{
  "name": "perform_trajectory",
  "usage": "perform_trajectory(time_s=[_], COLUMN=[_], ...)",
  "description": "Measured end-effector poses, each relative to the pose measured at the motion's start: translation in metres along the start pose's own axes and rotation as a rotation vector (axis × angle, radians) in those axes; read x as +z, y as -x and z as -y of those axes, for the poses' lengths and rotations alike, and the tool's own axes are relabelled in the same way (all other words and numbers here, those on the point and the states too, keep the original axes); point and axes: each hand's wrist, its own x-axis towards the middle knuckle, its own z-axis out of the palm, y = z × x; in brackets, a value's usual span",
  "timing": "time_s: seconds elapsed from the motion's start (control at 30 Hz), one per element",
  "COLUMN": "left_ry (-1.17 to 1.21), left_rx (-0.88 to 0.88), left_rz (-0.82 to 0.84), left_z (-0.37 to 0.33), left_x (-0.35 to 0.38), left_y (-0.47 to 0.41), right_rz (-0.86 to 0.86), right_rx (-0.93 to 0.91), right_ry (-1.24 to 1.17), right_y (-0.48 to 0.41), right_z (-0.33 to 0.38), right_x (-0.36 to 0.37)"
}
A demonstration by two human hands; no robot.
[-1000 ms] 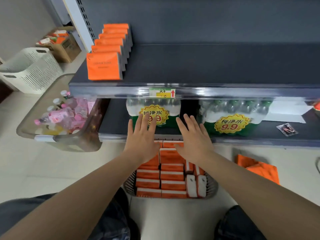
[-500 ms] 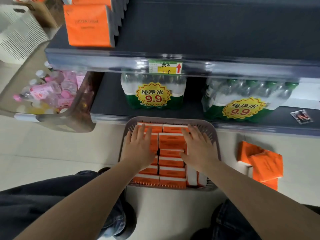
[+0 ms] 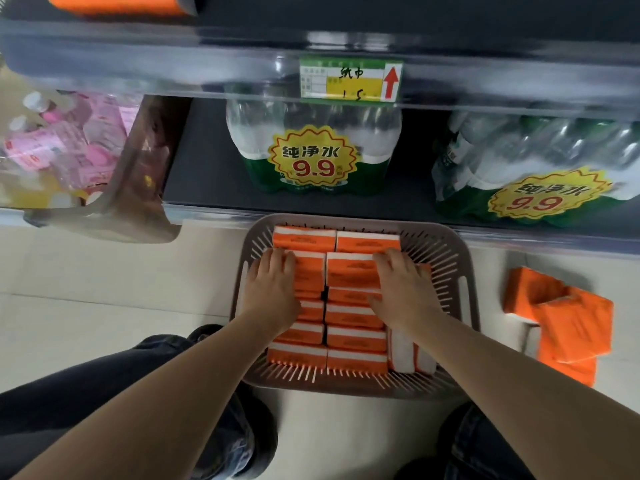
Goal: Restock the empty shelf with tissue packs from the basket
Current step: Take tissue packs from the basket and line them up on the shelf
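Hands have dropped into grey slatted plastic basket [image 3: 460, 271].
I log left hand [image 3: 273, 292] and right hand [image 3: 405, 289], fingers curled over orange-and-white rectangular tissue packs [image 3: 353, 275] beneath, long axes left-right.

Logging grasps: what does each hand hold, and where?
Left hand and right hand lie atop orange-and-white tissue packs in the grey slatted basket, fingers bent over far edges; grip cannot be told.

Tissue packs [image 3: 353, 275]: are showing orange with white bands, mid-frame.
Basket [image 3: 460, 271]: is showing grey-brown, with slotted walls.
Loose packs [image 3: 568, 317]: are showing plain orange, at right.
Water bundles [image 3: 313, 157]: are wearing green wrap and yellow starburst stickers with red figures.
Price tag [image 3: 349, 79]: is showing green, yellow and white, with a red arrow.
Upper shelf [image 3: 415, 12]: is showing dark grey.
Bottles [image 3: 69, 150]: are showing pink labels, at upper left.
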Motion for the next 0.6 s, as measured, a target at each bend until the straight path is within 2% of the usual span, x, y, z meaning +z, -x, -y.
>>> perform_trajectory(time_s=[0.2, 0.6], left_ry=[-0.039, -0.148], left_rx=[0.027, 0.086], left_rz=[-0.084, -0.038], left_z=[0.008, 0.015], left_x=[0.006, 0.001], left_y=[-0.018, -0.018], right_rz=[-0.064, -0.036], right_rx=[-0.007, -0.016], right_ry=[-0.057, -0.083], right_y=[-0.011, -0.012], right_z=[0.002, 0.001], right_x=[0.002, 0.0])
